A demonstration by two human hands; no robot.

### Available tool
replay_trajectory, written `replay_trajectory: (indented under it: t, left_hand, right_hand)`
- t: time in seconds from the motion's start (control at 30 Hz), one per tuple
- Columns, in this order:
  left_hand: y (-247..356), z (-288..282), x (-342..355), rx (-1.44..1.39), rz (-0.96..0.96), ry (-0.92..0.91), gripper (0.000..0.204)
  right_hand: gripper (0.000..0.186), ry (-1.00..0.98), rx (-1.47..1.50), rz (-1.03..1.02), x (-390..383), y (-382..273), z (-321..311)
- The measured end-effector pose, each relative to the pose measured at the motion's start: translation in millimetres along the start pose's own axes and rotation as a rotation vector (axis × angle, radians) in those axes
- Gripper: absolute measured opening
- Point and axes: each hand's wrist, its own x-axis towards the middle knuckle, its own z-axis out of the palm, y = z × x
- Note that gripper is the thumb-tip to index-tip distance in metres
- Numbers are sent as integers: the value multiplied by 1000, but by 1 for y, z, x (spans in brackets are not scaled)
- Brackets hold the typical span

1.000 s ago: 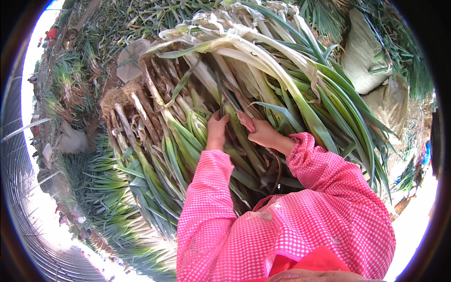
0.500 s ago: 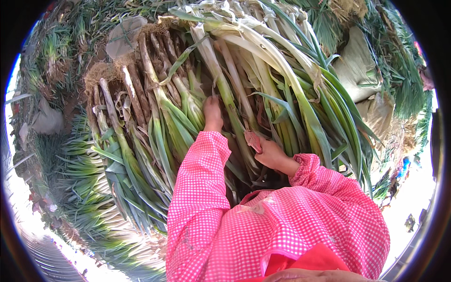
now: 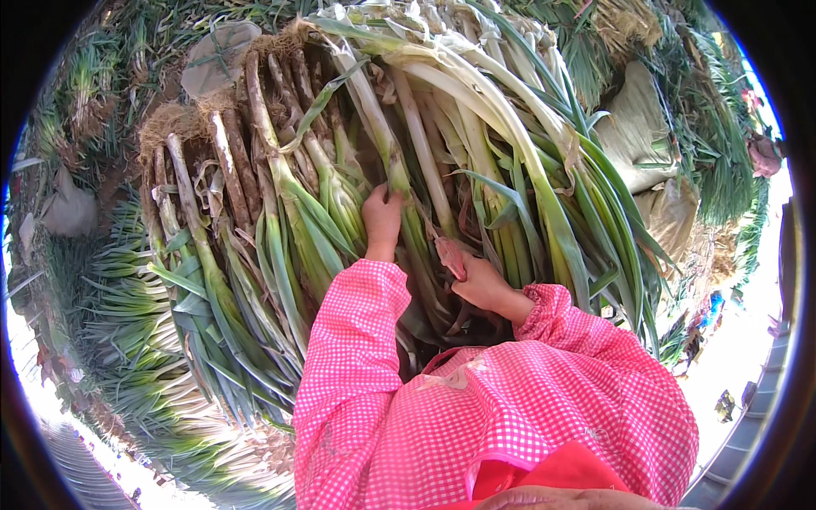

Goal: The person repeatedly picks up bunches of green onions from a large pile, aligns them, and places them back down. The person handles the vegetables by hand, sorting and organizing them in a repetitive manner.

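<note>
Head view, looking straight down: a big heap of leeks (image 3: 408, 153) fills nearly everything, pale stalks and dirty roots pointing up toward the far edge of the heap, green leaves fanning down and out to both sides. Left hand (image 3: 382, 217) is up on the middle of the heap, fingers curled over one pale stalk (image 3: 393, 161) and pressed against it — closed round it as far as the camera shows, though the fingertips are tucked behind the stalk. Right hand (image 3: 478, 279) sits lower and just to the right, near the heap's near edge, fingers bent and buried among the stalks; whether it actually grips anything, cannot tell, the fingertips are hidden. Something pinkish, a loose skin (image 3: 450, 255), lies right against its fingers. Both arms are in pink checked sleeves (image 3: 357, 340). Off the heap's far right corner, tan woven sacks (image 3: 637, 127) lie among more greens. A pale sack (image 3: 217, 59) shows at the far left corner.
</note>
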Motion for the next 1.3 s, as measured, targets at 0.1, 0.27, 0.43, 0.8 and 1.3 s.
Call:
replay_trajectory:
  t: [0.1,0.27,0.43,0.8,1.3]
  left_hand:
    - [-10,2,5,27,-36,20,19]
    - [-1,-1,-8,-22,-2,-59,22]
    - [8,1,-16,299,162,-19,23]
    - [-31,10,10,-131,-119,92,19]
    - [-11,10,4,31,-53,120,21]
  right_hand:
    - [44,-25,4,5,-2,3,2]
    - [43,39,51,-30,1,-2,-1]
    - [44,-5,-15,44,0,-5,-2]
    - [42,30,31,21,32,-36,-4]
    - [37,268,-339,-151,301,-166,-84]
